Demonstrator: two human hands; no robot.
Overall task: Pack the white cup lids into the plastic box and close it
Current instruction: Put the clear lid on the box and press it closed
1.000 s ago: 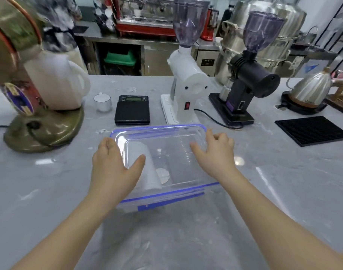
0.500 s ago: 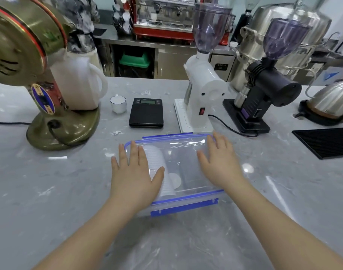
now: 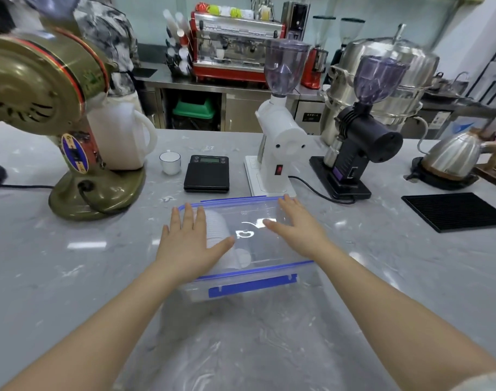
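Now both palms (flat) press the box lid (image 3: 252,230).

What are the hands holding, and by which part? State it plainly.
Nothing is gripped. The left hand and right hand lie flat, fingers spread, pressing on the clear lid of the plastic box, with the white cup lids inside.

A café or coffee-bar work area is shown. A grey marble-look counter (image 3: 71,263) is set with a white coffee grinder (image 3: 280,142), taken here as the landmark. Just right of it a black grinder (image 3: 359,142) is placed, and further right a gooseneck kettle (image 3: 452,159). Left of it a black scale (image 3: 206,173) is laid. Behind it, on a steel back bench, a red espresso machine (image 3: 235,49) is seen with cups stacked on top.
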